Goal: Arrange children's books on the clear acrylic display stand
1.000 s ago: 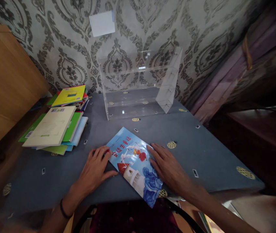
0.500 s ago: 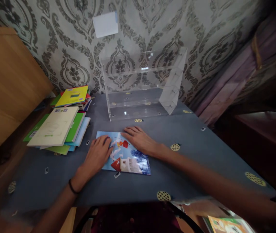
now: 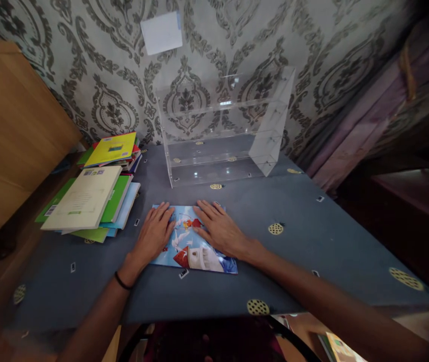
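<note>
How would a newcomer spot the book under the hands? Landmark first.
Find the clear rack on the blue-grey table. In front of it, a book lies flat under the left hand and right hand. Unlike the stacked books at left, it lies singly and shows a white tower with a red roof.

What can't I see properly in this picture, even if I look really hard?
All in the head view:
- Blue picture book: part of its cover is hidden under the left hand, and another part under the right hand.
- Cream book: its print is too small to read.
- Green book: mostly covered by the cream one.
- Colourful book, bottom right: cut off by the picture's bottom edge.
</note>
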Available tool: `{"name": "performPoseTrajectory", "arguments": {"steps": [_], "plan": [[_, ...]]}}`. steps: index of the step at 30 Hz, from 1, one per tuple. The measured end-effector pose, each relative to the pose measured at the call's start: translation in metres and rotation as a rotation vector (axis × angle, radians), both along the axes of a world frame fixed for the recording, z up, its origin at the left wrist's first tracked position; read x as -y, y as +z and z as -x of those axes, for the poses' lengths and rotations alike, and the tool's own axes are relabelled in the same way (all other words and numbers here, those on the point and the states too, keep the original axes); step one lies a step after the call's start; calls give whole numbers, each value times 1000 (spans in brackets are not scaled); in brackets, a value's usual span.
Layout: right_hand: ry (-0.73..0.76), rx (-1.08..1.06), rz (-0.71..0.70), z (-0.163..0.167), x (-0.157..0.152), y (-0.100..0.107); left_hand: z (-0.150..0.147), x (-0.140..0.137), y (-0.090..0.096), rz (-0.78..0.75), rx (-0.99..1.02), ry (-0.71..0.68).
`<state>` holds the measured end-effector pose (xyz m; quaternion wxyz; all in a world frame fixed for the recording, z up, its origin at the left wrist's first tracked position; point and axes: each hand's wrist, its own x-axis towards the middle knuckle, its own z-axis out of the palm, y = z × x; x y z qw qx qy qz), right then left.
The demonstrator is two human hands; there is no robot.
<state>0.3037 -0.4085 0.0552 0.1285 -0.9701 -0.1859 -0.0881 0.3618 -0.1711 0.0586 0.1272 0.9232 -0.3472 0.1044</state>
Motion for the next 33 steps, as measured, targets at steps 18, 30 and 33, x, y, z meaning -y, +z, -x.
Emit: {"name": "performPoseTrajectory", "arguments": {"steps": [18, 30, 33], "plan": [[-214, 165, 49, 84, 17, -7, 5, -5, 9, -45, 117, -77], [136, 14, -70, 47, -8, 37, -9, 3, -11, 243, -98, 40], [408, -68, -76, 21, -42, 36, -11, 0, -11, 340, -143, 32]]}}
